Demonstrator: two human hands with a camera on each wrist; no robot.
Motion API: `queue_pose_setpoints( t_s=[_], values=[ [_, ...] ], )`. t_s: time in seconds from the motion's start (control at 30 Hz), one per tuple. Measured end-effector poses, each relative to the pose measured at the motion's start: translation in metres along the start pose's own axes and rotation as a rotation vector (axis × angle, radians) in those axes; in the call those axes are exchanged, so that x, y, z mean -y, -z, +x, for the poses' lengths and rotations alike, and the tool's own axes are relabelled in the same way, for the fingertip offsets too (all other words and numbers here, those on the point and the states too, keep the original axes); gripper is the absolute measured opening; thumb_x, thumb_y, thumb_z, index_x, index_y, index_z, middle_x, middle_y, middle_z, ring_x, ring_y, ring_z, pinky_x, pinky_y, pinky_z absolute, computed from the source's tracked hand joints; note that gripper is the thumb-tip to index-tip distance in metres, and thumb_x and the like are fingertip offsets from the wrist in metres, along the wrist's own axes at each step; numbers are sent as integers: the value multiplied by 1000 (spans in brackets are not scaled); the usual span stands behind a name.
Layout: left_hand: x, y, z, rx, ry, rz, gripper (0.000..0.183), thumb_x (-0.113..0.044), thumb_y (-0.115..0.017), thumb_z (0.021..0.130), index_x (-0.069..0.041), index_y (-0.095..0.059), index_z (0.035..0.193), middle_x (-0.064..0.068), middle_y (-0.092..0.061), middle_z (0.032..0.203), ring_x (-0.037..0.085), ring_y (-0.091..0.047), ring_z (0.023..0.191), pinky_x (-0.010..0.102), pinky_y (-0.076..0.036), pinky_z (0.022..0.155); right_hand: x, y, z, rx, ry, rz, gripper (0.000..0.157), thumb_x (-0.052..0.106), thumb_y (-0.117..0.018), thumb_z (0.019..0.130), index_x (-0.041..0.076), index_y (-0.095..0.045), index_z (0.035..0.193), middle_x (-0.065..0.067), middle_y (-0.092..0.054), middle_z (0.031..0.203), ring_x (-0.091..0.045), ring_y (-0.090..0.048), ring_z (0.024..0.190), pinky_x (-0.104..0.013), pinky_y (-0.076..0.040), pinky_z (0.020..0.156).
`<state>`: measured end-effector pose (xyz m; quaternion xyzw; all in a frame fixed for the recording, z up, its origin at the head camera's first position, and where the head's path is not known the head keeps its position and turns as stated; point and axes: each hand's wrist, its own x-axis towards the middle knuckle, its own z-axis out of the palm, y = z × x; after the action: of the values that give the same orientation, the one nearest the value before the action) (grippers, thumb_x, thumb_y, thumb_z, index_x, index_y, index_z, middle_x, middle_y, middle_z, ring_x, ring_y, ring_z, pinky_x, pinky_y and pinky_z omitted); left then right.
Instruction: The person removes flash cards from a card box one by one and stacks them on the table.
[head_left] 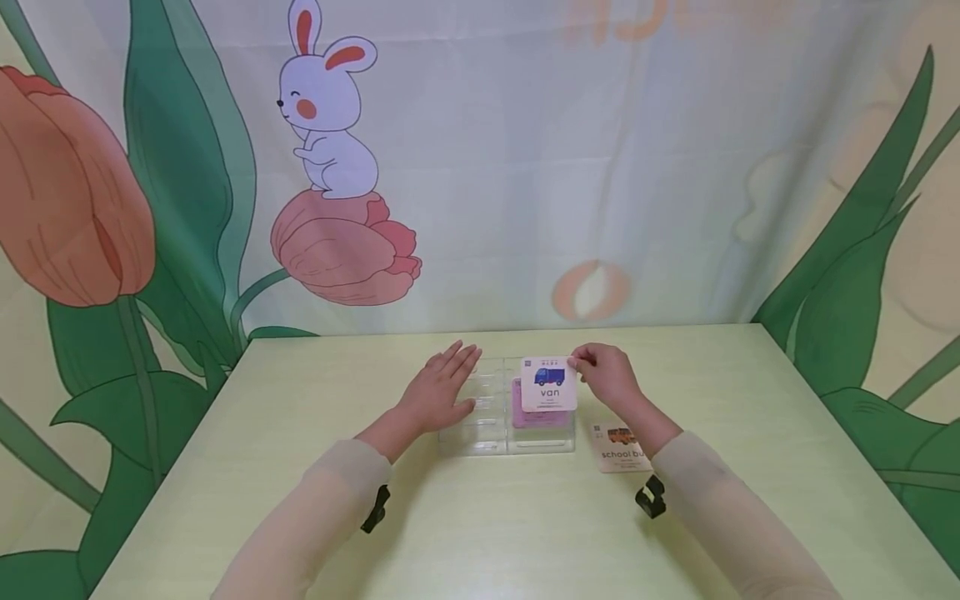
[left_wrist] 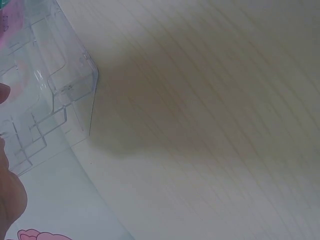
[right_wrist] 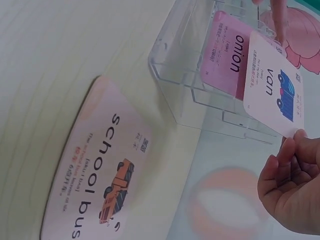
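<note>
On my right-wrist feed I read "van" on the white card [right_wrist: 275,82]; at its ten o'clock, "onion" on the pink card [right_wrist: 225,57]; at eight, "school bus" and, apparently, "leaves at six" on the pale card [right_wrist: 97,160].

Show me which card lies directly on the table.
The school bus card: it lies on the table, beside the clear tray. The van card is pinched in the right hand, and the pink onion card sits in the tray.

lower centre: case [head_left: 483,421], clear glossy plastic | right of centre: van card [head_left: 549,386], smooth paper | bottom: bench [head_left: 510,533], smooth wood-grain finish | top: backdrop [head_left: 510,167], matt creased cloth
</note>
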<state>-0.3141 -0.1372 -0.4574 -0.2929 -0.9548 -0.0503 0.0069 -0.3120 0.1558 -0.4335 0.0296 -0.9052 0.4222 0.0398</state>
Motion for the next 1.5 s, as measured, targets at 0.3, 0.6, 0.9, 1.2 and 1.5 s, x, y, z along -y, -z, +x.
queue_pose_setpoints(
  t_s=[0.3,0.6,0.9,1.2,1.5],
  values=[
    [0,-1,0,-4,-4,-5,78,-34,-54,101,-1,-20,163,17,-23,171,37,-15,161,54,-21,131,6,5,2,-6,18,-8,21,14,-59,104,-4,-70,106,-21,-73,103,-24,-67,82,-24,-49,68],
    [1,-3,-2,-55,-28,-59,78,-31,-54,100,-1,-18,163,20,-25,170,37,-15,161,55,-18,131,16,13,5,1,27,-17,22,15,-57,105,-4,-70,104,-20,-73,101,-24,-65,83,-23,-46,67],
    [0,-1,0,-4,1,-4,78,-34,-54,102,-2,-19,163,16,-22,172,37,-14,162,53,-21,131,18,24,3,-28,38,-23,23,16,-58,105,-4,-70,107,-20,-72,100,-23,-62,81,-24,-45,67],
    [-3,2,-1,-4,3,-5,78,-33,-55,101,-2,-20,163,16,-23,171,37,-15,161,53,-21,131,12,36,-1,-42,-5,-2,24,17,-58,105,-4,-69,108,-19,-69,98,-20,-57,80,-24,-44,66],
    [-1,0,0,-9,1,2,74,-34,-51,105,-1,-19,163,17,-22,171,37,-15,161,54,-21,131,-1,53,-10,-60,-67,17,28,19,-57,105,-5,-67,115,-22,-69,107,-23,-58,84,-22,-48,70]
  ],
)
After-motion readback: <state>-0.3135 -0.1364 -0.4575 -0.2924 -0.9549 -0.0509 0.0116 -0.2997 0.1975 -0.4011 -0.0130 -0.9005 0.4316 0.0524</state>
